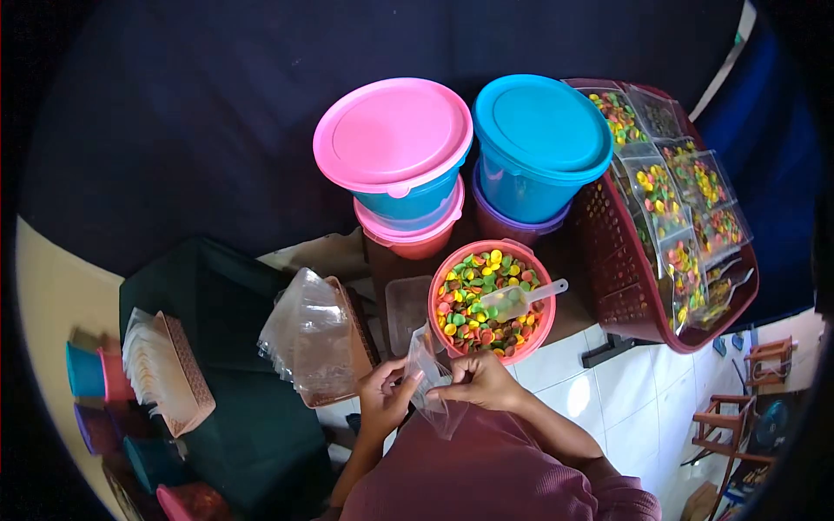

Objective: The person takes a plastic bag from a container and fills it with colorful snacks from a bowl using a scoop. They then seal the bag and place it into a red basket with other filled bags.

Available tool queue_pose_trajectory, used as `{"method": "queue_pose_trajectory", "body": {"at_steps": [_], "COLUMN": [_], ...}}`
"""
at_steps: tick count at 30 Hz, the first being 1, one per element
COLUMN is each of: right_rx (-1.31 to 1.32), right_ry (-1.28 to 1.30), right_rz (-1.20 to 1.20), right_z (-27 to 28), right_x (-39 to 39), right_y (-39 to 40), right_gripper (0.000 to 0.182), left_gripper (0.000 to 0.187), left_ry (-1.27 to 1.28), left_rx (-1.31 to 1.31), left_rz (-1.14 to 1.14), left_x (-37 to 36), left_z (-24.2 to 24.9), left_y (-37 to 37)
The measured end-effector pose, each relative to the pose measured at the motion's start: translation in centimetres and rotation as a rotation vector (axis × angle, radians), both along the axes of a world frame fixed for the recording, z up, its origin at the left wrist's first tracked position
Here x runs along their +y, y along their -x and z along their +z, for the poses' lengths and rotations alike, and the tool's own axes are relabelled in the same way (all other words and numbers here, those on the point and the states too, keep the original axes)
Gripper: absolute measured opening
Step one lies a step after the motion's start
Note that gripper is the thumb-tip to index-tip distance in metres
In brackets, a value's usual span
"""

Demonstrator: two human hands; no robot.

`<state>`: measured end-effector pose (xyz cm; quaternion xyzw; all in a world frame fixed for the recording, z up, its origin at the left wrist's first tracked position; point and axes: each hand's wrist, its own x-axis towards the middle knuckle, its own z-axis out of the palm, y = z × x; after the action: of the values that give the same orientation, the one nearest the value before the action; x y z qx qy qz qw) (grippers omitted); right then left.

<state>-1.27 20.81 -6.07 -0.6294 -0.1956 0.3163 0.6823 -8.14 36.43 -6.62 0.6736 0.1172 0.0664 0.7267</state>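
Between my two hands is a clear plastic bag (428, 386), held upright over my lap. My left hand (388, 395) pinches its left side, and my right hand (480, 382) grips its right edge with thumb and bent fingers. No candy shows inside the bag. Just beyond my hands stands a round pink tub (549, 334) full of small colourful candies (460, 300). A clear scoop (512, 301) rests on the candies, its handle over the tub's right rim. Left of the tub, a basket (357, 334) holds a stack of empty clear bags (317, 343).
Behind the tub stand stacked containers with a pink lid (393, 132) and a blue lid (546, 124). A dark red basket (608, 260) on the right holds filled candy bags (660, 200). Farther left, a smaller basket (187, 373) holds more bags. Wooden chairs (725, 421) stand at lower right.
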Motion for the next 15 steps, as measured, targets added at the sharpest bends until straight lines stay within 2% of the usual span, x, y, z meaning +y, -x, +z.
{"method": "queue_pose_trajectory", "body": {"at_steps": [2,4,6,8,9,10,11,12,14,15], "right_rx": [-0.053,-0.086,-0.158,-0.414,-0.498,-0.501,-0.615,-0.730,-0.655,-0.454], "right_ry": [0.000,0.064,0.159,0.382,0.430,0.422,0.456,0.484,0.475,0.522], "right_rz": [0.042,0.007,0.077,0.125,0.169,0.190,0.175,0.160,0.247,0.241], "right_z": [-0.2,-0.2,0.0,0.9,0.9,1.0,1.4,1.5,1.3,1.7], "right_x": [-1.1,-2.0,-2.9,-3.3,-3.3,-3.3,-3.3,-3.1,-3.3,-3.4], "right_y": [-1.3,-2.4,-3.5,-4.1,-4.3,-4.5,-4.5,-4.5,-4.7,-5.0], "right_gripper": [0.043,0.040,0.034,0.026,0.017,0.017,0.019,0.021,0.026,0.028], "left_gripper": [0.020,0.018,0.017,0.020,0.023,0.025,0.034,0.034,0.038,0.055], "left_ry": [-0.035,0.023,0.028,-0.071,-0.212,-0.354,-0.422,-0.428,-0.512,-0.406], "left_rx": [0.042,0.033,0.055,-0.024,-0.023,-0.021,-0.103,-0.098,-0.079,-0.033], "left_rz": [0.084,0.179,0.263,0.253,0.219,0.185,0.212,0.237,0.152,0.081], "left_x": [-0.6,-1.5,-2.5,-3.3,-4.1,-5.0,-6.0,-6.8,-7.5,-7.3], "left_z": [-0.1,-0.7,-0.8,-0.9,-0.6,-0.2,-0.1,-0.2,-0.7,-0.9], "left_y": [0.2,0.4,0.4,0.6,0.4,0.0,-0.7,-0.8,-1.1,-0.9]}}
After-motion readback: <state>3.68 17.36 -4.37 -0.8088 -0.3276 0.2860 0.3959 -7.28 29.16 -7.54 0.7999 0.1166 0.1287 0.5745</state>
